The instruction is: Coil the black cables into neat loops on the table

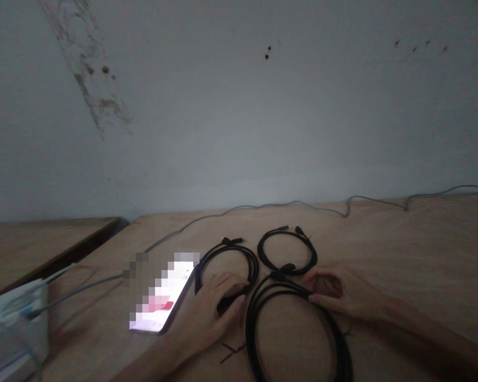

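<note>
Three coils of black cable rest on the wooden table. My left hand (pixel 219 303) lies over the near side of the left cable coil (pixel 252 255), thumb and forefinger closed on its right side. At the top right of the large front cable coil (pixel 252 323), my right hand (pixel 338 293) pinches the strands between thumb and fingertips. A smaller cable coil (pixel 261 254) lies just behind, close to my right fingertips, with its connector ends (pixel 298 230) at the far side. The bottom of the large coil runs out of view.
Left of my left hand lies a lit phone (pixel 179 286), partly blurred out. A white box (pixel 43 323) with cords stands at the left edge. A thin grey cable (pixel 239 208) runs along the back of the table (pixel 422 249), by the stained wall (pixel 239 116).
</note>
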`<state>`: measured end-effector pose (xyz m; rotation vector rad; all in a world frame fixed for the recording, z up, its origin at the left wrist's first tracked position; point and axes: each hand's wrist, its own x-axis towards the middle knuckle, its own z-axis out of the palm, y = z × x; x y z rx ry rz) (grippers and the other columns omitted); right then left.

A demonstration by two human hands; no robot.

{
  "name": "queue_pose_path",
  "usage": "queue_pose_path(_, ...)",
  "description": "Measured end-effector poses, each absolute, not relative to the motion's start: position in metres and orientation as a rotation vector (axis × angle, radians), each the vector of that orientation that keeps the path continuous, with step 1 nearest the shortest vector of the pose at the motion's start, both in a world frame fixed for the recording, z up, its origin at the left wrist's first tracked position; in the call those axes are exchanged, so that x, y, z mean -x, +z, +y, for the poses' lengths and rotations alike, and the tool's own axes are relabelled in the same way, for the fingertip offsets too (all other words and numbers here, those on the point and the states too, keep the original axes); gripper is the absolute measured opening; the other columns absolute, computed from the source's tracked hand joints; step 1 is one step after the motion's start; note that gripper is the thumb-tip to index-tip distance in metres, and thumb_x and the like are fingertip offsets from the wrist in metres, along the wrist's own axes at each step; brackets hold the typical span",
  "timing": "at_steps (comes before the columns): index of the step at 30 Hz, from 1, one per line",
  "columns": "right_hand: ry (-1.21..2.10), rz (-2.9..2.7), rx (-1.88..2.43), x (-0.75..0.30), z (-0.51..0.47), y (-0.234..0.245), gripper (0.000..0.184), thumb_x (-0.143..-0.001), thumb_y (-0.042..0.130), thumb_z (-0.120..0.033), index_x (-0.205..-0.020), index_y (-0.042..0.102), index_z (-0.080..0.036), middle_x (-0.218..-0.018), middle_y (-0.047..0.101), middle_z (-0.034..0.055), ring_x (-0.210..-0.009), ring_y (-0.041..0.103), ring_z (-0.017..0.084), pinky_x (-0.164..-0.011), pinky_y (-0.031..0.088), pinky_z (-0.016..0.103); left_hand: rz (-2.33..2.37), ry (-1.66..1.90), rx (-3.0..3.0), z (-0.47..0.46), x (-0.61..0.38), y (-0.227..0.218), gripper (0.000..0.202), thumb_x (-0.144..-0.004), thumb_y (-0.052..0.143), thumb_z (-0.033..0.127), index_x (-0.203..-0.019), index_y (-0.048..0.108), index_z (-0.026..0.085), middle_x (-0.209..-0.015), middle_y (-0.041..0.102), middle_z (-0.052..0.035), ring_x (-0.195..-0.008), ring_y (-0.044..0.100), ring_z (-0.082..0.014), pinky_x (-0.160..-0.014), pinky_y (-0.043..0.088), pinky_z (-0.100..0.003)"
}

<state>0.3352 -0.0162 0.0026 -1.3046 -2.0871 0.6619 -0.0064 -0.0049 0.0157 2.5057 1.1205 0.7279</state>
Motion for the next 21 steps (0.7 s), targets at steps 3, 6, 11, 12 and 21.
queue_pose_path(3,0.685,-2.113,1.304,-0.334,-0.016,0.005,0.023,-0.082,0.074,-0.039,-0.098,0.075,-0.023,-0.084,0.073,0.0031,-0.072,0.065,0.022,-0.066,0.05,0.033,1.087,0.685,-2.508,-0.006,0.004,0.021,0.028,-0.101,0.052,0.033,-0.125,0.065,0.029,-0.126,0.069,-0.0042,-0.121,0.061,-0.0255,-0.107,0.048,-0.043)
queue_pose_path(6,0.731,-2.107,1.295,-0.331,-0.015,0.006,0.017,-0.079,0.074,-0.03,-0.094,0.074,-0.022,-0.084,0.073,0.0036,-0.073,0.065,0.022,-0.065,0.05,0.031,1.106,0.656,-2.495,-0.006,0.002,0.023,0.027,-0.099,0.055,0.032,-0.124,0.065,0.028,-0.125,0.069,-0.0047,-0.119,0.062,-0.0261,-0.105,0.049,-0.043)
queue_pose_path(11,0.713,-2.1,1.257,-0.329,-0.014,0.003,0.013,-0.074,0.07,-0.016,-0.086,0.071,-0.021,-0.083,0.072,0.0031,-0.071,0.064,0.02,-0.064,0.049,0.029,1.073,0.633,-2.517,-0.004,0.001,0.022,0.026,-0.098,0.053,0.025,-0.12,0.066,0.028,-0.123,0.069,-0.0046,-0.118,0.061,-0.025,-0.106,0.048,-0.043)
queue_pose_path(12,0.699,-2.102,1.258,-0.329,-0.013,0.001,0.016,-0.073,0.068,-0.013,-0.086,0.071,-0.021,-0.083,0.072,0.0031,-0.073,0.064,0.02,-0.065,0.049,0.029,1.068,0.634,-2.52,-0.004,0.002,0.021,0.025,-0.099,0.052,0.025,-0.12,0.067,0.028,-0.123,0.069,-0.0046,-0.119,0.061,-0.0249,-0.107,0.047,-0.043)
queue_pose_path(21,0.756,-2.041,1.218,-0.334,-0.005,-0.01,0.015,-0.086,0.067,-0.031,-0.086,0.077,-0.021,-0.086,0.07,0.0054,-0.076,0.061,0.019,-0.064,0.046,0.028,1.044,0.612,-2.534,-0.006,0.002,0.021,0.025,-0.103,0.049,0.033,-0.119,0.068,0.029,-0.13,0.064,-0.0054,-0.122,0.057,-0.0259,-0.108,0.046,-0.044)
